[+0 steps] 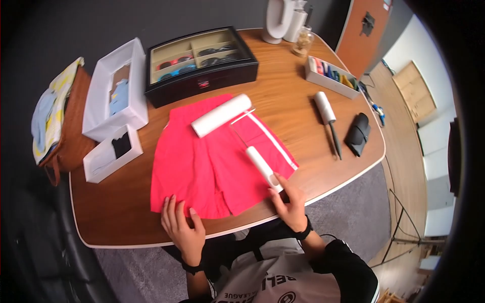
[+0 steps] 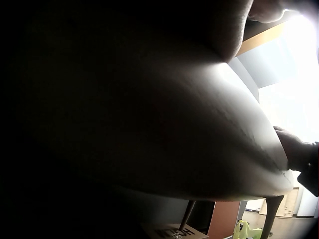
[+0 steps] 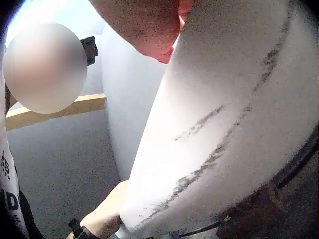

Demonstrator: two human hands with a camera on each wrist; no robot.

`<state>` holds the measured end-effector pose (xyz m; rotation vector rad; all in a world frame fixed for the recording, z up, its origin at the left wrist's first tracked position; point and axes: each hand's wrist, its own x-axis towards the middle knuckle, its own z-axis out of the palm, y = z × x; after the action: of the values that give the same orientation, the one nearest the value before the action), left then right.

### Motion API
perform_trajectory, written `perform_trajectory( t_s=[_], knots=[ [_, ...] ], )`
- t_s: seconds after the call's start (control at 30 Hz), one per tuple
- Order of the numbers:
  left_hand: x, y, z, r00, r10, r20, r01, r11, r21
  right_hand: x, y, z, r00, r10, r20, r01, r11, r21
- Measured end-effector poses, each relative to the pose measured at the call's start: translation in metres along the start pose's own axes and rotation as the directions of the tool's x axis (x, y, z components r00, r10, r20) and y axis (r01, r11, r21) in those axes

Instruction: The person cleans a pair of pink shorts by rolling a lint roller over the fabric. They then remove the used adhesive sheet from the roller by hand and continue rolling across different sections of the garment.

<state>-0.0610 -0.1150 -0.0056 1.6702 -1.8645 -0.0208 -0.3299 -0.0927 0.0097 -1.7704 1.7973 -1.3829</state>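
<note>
Bright pink shorts (image 1: 194,166) with a white side stripe lie spread on the wooden table. Across them rests a large white lint roller (image 1: 222,115), its wire arm leading to a white handle (image 1: 260,162) that points toward the person. My right hand (image 1: 290,204) has thumb and index finger about the end of that handle, pinching it at the table's front edge. With fingers straight, my left hand (image 1: 183,227) rests on the lower left hem of the shorts. Both wrist views mostly show the table's pale underside (image 3: 199,129).
Behind the shorts stands a black glasses case (image 1: 202,81); a white bin (image 1: 113,101) and a small white box (image 1: 113,154) sit left. To the right are a smaller lint roller (image 1: 326,108), a black pouch (image 1: 357,134) and a white tray of rolled items (image 1: 333,86).
</note>
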Motion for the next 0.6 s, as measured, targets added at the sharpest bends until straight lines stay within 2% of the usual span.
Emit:
perform_trajectory(
  t_s=[0.1,0.13,0.17,0.23,0.3,0.37,0.43,0.53,0.6],
  knots=[
    [0.000,0.002,-0.001,1.000,0.001,-0.001,-0.001,1.000,-0.001,-0.009,0.005,-0.006,0.996,-0.028,-0.084,0.029,0.999,0.014],
    [0.000,0.002,-0.001,1.000,0.000,-0.001,0.000,1.000,-0.001,-0.013,0.011,-0.006,0.971,-0.146,-0.188,0.137,0.989,-0.059],
    [0.000,0.002,0.000,1.000,0.012,0.002,-0.012,1.000,-0.018,-0.018,0.020,-0.004,0.969,-0.146,-0.199,0.133,0.988,-0.076],
    [-0.001,0.001,0.000,1.000,0.008,0.002,-0.008,1.000,0.011,-0.027,0.033,0.000,0.890,-0.239,-0.387,0.285,0.957,0.064],
    [-0.002,0.002,0.001,1.000,0.015,0.002,-0.015,1.000,0.005,-0.026,0.024,-0.005,0.910,-0.203,-0.360,0.250,0.964,0.087],
    [-0.001,0.003,0.000,1.000,0.003,0.006,-0.003,1.000,0.019,-0.021,0.020,-0.006,0.980,-0.112,-0.162,0.129,0.987,0.093],
    [-0.001,0.002,0.000,1.000,0.003,0.004,-0.003,1.000,0.018,-0.004,0.014,0.000,0.976,-0.140,-0.168,0.149,0.988,0.042],
    [-0.003,0.002,0.001,1.000,0.000,0.006,0.000,1.000,0.014,0.003,0.003,0.002,0.999,0.035,-0.004,-0.035,0.999,0.039],
    [-0.003,0.001,0.001,1.000,-0.004,0.003,0.004,1.000,0.014,0.000,0.010,0.003,1.000,0.007,-0.024,-0.006,0.999,0.039]
  ],
)
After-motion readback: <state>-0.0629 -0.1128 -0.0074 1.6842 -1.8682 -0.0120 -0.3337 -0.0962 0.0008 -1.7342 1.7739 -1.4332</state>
